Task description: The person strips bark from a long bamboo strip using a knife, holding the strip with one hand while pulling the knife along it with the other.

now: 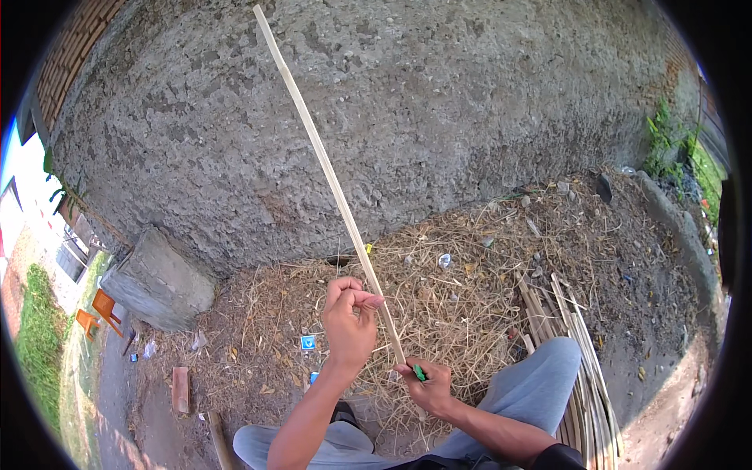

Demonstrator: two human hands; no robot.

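Note:
A long, pale bamboo strip (329, 168) slants from the upper left, in front of the wall, down between my knees. My left hand (350, 325) is closed in a pinch at the strip's left edge, with the thumb tip lying on it. Lower down, my right hand (431, 386) is closed around the strip near its bottom end. A small green piece (419, 373), perhaps a tool's handle, shows between the right hand's fingers. The rest of that green thing is hidden by the hand.
Straw-like shavings (439, 313) cover the ground before a rough grey wall (470, 102). More bamboo strips (587, 368) lie by my right knee. A concrete block (160, 282), a brick (181, 390) and orange chairs (106, 307) stand or lie at the left.

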